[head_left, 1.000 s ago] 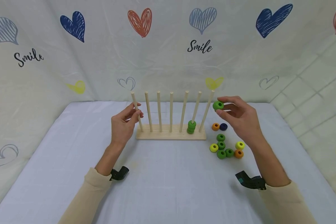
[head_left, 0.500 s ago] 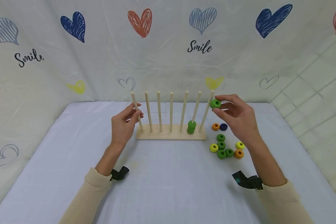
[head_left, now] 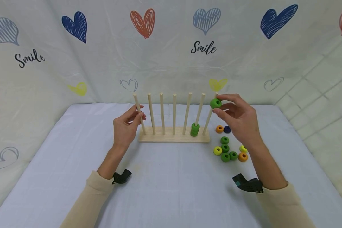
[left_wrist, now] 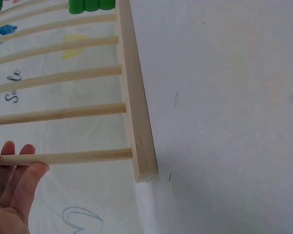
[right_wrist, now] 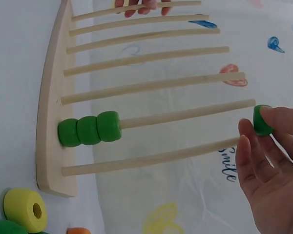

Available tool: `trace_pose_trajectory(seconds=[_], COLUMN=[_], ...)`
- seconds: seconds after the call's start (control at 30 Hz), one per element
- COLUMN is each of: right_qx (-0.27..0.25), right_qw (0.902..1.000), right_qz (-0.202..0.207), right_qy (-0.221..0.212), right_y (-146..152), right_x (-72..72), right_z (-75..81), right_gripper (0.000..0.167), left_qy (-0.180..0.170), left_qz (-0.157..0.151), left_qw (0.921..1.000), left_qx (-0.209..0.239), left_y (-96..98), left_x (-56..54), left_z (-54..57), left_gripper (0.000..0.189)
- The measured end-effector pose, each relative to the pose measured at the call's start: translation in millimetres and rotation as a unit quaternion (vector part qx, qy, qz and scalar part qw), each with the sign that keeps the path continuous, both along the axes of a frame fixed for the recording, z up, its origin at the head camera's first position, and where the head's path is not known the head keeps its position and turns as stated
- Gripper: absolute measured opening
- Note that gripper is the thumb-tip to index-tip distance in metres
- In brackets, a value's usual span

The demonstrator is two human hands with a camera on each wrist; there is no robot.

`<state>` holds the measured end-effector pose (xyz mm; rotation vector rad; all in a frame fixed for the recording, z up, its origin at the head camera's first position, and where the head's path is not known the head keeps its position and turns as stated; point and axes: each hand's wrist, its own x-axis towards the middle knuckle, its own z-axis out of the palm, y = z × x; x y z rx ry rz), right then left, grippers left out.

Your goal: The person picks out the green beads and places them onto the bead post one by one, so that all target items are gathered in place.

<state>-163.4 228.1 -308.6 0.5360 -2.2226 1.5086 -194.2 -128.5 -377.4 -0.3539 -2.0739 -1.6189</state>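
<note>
The green ring [head_left: 215, 103] is a small, glossy, round bead with a centre hole, pinched between the thumb and fingertips of the right hand [head_left: 237, 122]. It is held in the air near the top of the peg rack [head_left: 174, 136], close to the tips of the two pegs nearest the right edge of the worktop. In the right wrist view the ring sits just beyond the tip of the second peg from that end, not yet threaded on.

That peg already carries three stacked green rings [head_left: 195, 129] resting on the base.

The left hand [head_left: 126, 128] grips the endmost peg [head_left: 138, 113] on the left side of the rack, fingers curled around its upper part (thumb on the near side).

The worktop [head_left: 165, 183] is covered with a pale lilac-white cloth, faintly stained near its centre. Behind and to both sides hangs a light sheet printed with hearts and the word "Smile".

Loose rings [head_left: 229, 148] lie on the cloth toward the right edge, just beside the rack's right end: several green, two yellow, two orange and one dark blue. The right forearm passes above them and partly hides one yellow ring. Nothing stands between the held ring and the peg tips.
</note>
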Motion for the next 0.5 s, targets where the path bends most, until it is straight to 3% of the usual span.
trace_pose_trajectory(seconds=[0.5], right_qx=[-0.031], right_qw=[0.9992], right_qz=[0.024], right_qy=[0.005], right_y=[-8.9], right_x=[-2.9], right_z=[5.4], right_gripper=[0.042], left_qy=[-0.001], left_qz=[0.006], left_qw=[0.9999], left_qx=[-0.008], left_y=[0.0], left_x=[0.4], left_z=[-0.1], left_gripper=[0.029])
